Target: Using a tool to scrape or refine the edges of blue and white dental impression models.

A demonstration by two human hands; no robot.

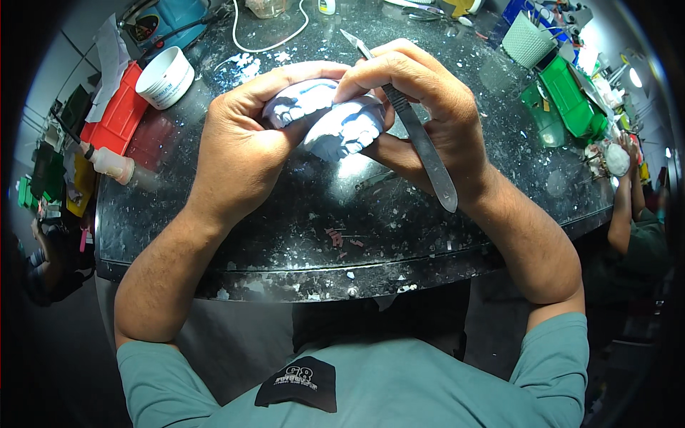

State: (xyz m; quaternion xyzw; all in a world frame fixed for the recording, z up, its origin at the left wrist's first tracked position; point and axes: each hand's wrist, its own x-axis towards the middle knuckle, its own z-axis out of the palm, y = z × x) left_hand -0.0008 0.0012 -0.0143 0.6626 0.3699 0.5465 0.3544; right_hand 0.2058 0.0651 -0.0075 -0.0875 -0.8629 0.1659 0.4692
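Two whitish plaster dental casts are held side by side above the dark bench. My left hand [242,135] is closed around the left cast [302,101], with its thumb between the two pieces. The other cast [345,130] sits slightly nearer and to the right, gripped by the fingers of my right hand [439,96]. A metal plaster knife [425,153] also rests in my right hand, its pointed end up past the index finger and its broad rounded end toward the wrist. Moulded tooth shapes show on both casts; fingers hide their far sides.
A white tub [165,77], red bin [114,118] and small bottle [113,164] stand at left. Green bins [574,96] and a pale cup of tools [528,41] are at right. Pink scraps [335,237] lie near the front edge. Another person's hands [626,153] work far right.
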